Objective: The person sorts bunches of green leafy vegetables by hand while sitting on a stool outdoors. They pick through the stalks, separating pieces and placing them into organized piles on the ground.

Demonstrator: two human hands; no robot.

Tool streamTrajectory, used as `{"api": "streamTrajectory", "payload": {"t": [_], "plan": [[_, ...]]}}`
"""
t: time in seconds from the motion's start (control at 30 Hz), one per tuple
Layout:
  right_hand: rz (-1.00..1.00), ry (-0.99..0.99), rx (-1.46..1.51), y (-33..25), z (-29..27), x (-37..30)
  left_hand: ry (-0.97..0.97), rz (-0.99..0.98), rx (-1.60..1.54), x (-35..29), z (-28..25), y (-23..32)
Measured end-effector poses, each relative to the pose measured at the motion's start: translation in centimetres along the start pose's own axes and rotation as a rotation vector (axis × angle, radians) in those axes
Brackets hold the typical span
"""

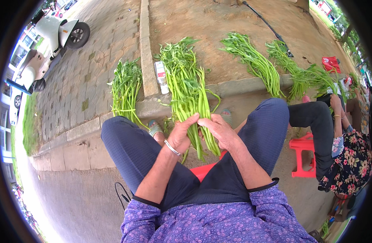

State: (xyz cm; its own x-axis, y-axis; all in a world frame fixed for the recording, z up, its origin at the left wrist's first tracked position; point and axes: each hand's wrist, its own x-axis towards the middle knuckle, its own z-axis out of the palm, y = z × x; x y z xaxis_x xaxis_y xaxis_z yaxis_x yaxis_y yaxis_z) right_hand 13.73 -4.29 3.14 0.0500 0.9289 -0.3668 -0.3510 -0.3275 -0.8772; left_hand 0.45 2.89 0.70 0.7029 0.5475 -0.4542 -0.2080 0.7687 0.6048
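Note:
A big bundle of long green stalks with leafy tops [188, 87] lies from the kerb down between my knees. My left hand [181, 133], with a silver bangle on the wrist, grips the lower stalks from the left. My right hand [219, 130] holds the same stalks from the right, its fingers meeting the left hand's at the top. I sit on a red stool [202, 170], legs in dark blue trousers spread wide.
A smaller bunch of greens [125, 89] lies left of the kerb stone [147, 60], with a white bottle [161, 76] beside it. More bunches [254, 62] lie to the right. Another seated person [343, 154] on a red stool [303, 156] works at right. A scooter [52, 36] stands far left.

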Motion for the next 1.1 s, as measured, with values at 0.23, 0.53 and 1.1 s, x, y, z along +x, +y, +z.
{"api": "streamTrajectory", "payload": {"t": [0.23, 0.53, 1.1], "plan": [[-0.362, -0.027, -0.207, -10.6, 2.2, 2.1, -0.058, 0.316, 0.329, -0.6, 6.9, 11.3], [-0.02, 0.064, 0.078, -6.8, 1.0, 4.9, 0.012, 0.052, 0.238, 2.6, 3.9, 9.1], [0.182, 0.109, 0.042, 4.5, 0.3, 2.4, 0.052, -0.103, -0.034, 1.7, -3.4, -2.5]]}}
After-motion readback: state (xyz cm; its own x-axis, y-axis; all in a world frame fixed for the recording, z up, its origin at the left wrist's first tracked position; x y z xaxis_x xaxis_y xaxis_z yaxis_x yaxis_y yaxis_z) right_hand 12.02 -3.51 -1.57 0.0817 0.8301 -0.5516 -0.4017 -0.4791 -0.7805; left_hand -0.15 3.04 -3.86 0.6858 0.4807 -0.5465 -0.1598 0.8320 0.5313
